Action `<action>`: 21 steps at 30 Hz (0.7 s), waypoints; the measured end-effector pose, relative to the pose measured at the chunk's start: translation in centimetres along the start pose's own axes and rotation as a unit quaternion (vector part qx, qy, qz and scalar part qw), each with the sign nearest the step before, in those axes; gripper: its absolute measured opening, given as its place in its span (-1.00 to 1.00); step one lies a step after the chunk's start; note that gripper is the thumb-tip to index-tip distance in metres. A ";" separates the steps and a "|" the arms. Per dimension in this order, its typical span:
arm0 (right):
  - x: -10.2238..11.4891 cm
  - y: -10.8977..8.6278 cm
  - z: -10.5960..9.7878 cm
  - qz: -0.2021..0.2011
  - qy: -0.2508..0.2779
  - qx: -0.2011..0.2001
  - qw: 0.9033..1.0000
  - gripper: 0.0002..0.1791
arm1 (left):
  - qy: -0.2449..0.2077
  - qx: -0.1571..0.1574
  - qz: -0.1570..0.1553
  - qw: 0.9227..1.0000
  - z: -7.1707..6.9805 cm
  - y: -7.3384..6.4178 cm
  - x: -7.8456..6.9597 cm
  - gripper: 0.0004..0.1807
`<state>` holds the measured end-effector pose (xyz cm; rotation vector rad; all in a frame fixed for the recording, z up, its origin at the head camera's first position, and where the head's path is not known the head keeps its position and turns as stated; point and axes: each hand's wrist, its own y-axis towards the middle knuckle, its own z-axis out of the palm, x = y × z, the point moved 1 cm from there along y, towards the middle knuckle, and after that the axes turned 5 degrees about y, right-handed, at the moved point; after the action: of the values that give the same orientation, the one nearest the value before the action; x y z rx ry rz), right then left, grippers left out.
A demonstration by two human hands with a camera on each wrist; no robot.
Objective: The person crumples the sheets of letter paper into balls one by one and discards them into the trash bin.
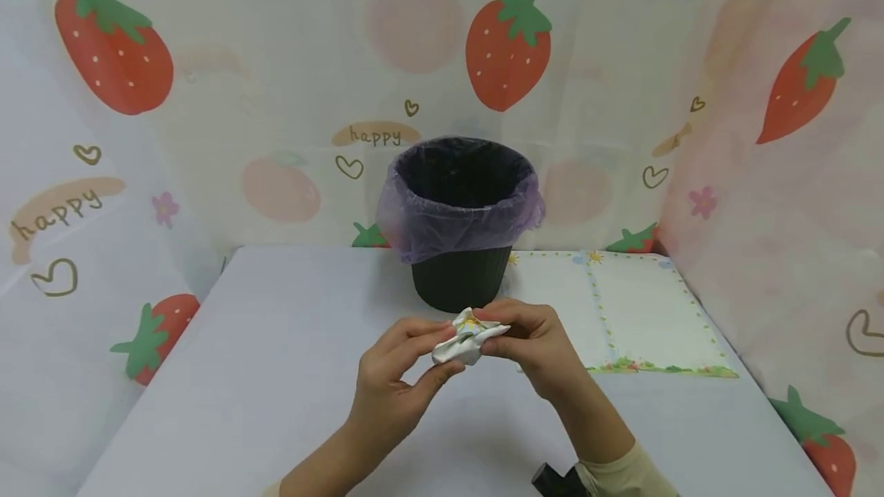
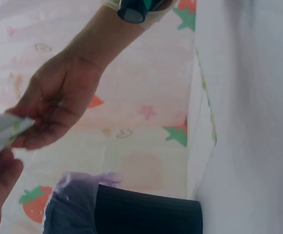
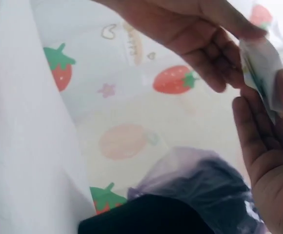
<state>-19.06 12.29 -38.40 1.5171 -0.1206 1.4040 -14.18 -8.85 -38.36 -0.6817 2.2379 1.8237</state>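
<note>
A crumpled piece of white paper (image 1: 464, 345) with yellow and green print is held up between both hands, in front of the bin. My left hand (image 1: 397, 370) pinches its left side, thumb below and fingers above. On the other side my right hand (image 1: 542, 343) pinches the paper between thumb and fingers. In the left wrist view the wad of paper (image 2: 7, 129) shows at the left edge. The right wrist view shows the folded paper (image 3: 263, 70) with creases and a bit of coloured print.
A black trash bin (image 1: 459, 278) lined with a purple plastic bag (image 1: 449, 228) stands at the back of the white table (image 1: 276, 374). To its right lies a flat white sheet (image 1: 656, 313) with a floral border. Strawberry-patterned cloth (image 1: 290, 83) encloses the table.
</note>
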 end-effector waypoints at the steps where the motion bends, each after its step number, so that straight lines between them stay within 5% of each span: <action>1: 0.2 -0.1 -0.5 0.015 0.010 -0.003 1.000 -0.58 | -0.002 0.022 0.001 1.000 0.0 0.0 0.0 -0.63; 6: 0.8 0.0 -1.7 0.048 0.021 -0.005 0.999 -0.70 | -0.053 0.111 -0.043 0.991 -0.8 0.3 0.6 -0.59; 13: -0.1 0.1 -1.4 0.094 0.051 0.036 0.994 -0.75 | -0.175 0.131 -0.152 0.964 -1.3 0.4 1.2 -0.44; 17: -0.8 0.0 -0.9 0.135 0.062 0.027 0.989 -0.75 | -0.112 0.156 -0.165 0.967 -1.2 0.4 1.1 -0.14; 21: -1.2 0.0 -0.2 0.194 0.077 -0.032 0.977 -0.76 | -0.038 0.178 -0.158 0.970 -0.9 0.5 0.9 -0.02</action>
<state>-19.57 11.85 -39.36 1.3727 -0.3796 1.8024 -15.02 -9.90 -38.11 -0.8216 2.1732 1.2389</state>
